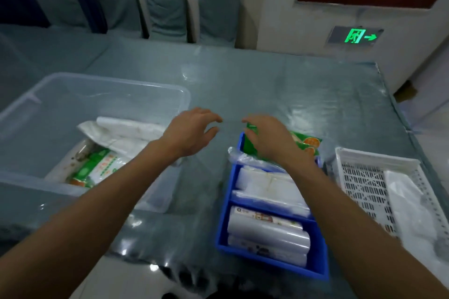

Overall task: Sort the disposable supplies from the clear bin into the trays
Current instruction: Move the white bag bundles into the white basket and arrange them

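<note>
Green packet [250, 144] sits at the far end of the blue tray [222, 230], mid-frame, right hand [272, 138] clamped on it, while the left hand [192, 131] hovers spread-fingered, empty, over bare table [267, 85] beside the clear bin [97, 94].

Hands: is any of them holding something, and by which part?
The right hand grips the green packet at its left end, over the blue tray. The left hand holds nothing.

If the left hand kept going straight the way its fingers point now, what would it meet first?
Probably the right hand, which grips the green packet at the blue tray's far end. The left hand is open, fingers aimed rightward at it; relative height is unclear.
</note>
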Motion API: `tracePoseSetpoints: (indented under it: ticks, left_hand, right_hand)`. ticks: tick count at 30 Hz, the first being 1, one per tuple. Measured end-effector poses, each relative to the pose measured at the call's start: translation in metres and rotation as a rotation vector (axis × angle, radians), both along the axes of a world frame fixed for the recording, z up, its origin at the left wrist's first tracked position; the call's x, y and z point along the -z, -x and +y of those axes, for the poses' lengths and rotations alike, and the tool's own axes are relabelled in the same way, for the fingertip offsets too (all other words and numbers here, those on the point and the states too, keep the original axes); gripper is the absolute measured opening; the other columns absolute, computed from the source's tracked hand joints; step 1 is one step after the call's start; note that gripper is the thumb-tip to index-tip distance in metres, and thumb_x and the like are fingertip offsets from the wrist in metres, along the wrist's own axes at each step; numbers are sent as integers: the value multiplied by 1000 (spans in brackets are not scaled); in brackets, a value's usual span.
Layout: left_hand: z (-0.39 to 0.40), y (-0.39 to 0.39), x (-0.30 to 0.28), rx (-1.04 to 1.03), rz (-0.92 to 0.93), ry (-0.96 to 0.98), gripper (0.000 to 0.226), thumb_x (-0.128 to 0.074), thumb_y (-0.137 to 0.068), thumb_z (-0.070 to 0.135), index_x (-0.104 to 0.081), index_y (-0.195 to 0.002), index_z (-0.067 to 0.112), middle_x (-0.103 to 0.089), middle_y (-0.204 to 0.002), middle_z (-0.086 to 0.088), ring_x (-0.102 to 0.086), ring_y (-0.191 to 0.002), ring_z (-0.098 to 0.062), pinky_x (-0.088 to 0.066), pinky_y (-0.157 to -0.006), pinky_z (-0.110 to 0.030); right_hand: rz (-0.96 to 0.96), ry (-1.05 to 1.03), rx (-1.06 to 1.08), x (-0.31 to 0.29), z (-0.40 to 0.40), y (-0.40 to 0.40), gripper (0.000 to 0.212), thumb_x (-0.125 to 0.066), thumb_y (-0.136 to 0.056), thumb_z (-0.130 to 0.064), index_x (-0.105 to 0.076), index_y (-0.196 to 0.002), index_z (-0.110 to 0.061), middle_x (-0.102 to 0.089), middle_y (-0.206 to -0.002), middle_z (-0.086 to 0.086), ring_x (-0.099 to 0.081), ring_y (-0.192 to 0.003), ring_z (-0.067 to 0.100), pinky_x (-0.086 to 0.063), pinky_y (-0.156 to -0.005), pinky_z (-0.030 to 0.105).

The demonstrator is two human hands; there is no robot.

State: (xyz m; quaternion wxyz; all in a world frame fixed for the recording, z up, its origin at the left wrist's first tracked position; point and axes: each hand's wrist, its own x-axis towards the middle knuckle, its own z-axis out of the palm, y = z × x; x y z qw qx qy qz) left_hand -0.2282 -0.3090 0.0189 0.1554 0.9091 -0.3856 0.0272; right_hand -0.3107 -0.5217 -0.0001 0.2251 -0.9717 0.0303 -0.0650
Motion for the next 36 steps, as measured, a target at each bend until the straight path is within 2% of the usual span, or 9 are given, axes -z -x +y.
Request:
tracePoseSetpoints:
  ticks: [6,9,12,15,20,25,31,33,36]
  left_hand:
    - [135,-25,-12,-131,8,38,26,-59,-97,35,-68,-120,27,-68,-126,4,-57,-121,-23,-43,-98,-36]
    - [197,-38,-8,-199,50,30,27,-59,-97,35,-69,-120,25,-68,-125,2,-58,-120,-24,-43,-99,-35]
    - [247,-47,-3,-253,109,8,28,-59,-97,36,-69,-121,26,-68,-125,3,-58,-119,-24,-45,-100,-36]
    - [283,-54,5,-299,179,-16,28,-60,-96,37,-68,-122,27,-68,-125,3,-62,-111,-22,-46,-96,-34]
    - [312,-77,19,-335,251,-54,30,-61,-95,39,-68,-123,29,-71,-116,0,-65,-99,-22,-50,-88,-35]
    - [320,-111,33,-352,305,-77,31,-60,-95,41,-68,-123,31,-70,-119,2,-65,-106,-23,-52,-93,-40]
    - [318,-167,50,-356,374,-183,33,-58,-96,43,-66,-125,31,-68,-124,3,-64,-108,-20,-52,-92,-39]
    - [315,-183,54,-337,392,-199,34,-57,-97,42,-65,-127,29,-67,-128,3,-63,-109,-20,-51,-93,-38]
    - [310,-202,60,-301,386,-220,34,-56,-98,42,-65,-128,29,-66,-128,3,-62,-110,-20,-49,-90,-36]
  right_hand:
    - [-94,-132,-66,-29,115,-24,27,-62,-95,-18,-70,-121,-13,-69,-125,7,-62,-120,24,-38,-107,30]
    - [-71,-152,-119,-35,175,-38,27,-62,-96,-17,-70,-121,-12,-68,-126,8,-61,-119,24,-38,-104,27]
    - [-34,-166,-165,-34,225,-53,27,-61,-96,-22,-69,-122,-16,-67,-127,2,-59,-120,21,-41,-107,32]
    - [40,-159,-190,-26,260,-67,28,-59,-97,-25,-67,-124,-19,-66,-129,-1,-57,-123,19,-40,-107,30]
    - [194,-63,-185,-8,282,-100,35,-55,-98,-32,-60,-132,-26,-60,-139,-2,-52,-128,21,-41,-107,36]
    - [322,26,-177,13,285,-153,43,-58,-95,-33,-53,-138,-26,-57,-141,3,-52,-127,25,-44,-103,37]
    - [480,70,-191,35,285,-220,60,-55,-99,-33,-33,-152,-15,-37,-156,9,-36,-142,28,-31,-111,34]
    - [549,105,-193,46,291,-240,60,-56,-98,-35,-36,-150,-11,-41,-153,13,-41,-137,31,-35,-108,36]
    - [571,131,-217,66,305,-256,42,-58,-93,-34,-54,-129,-12,-57,-133,12,-56,-114,30,-47,-89,36]
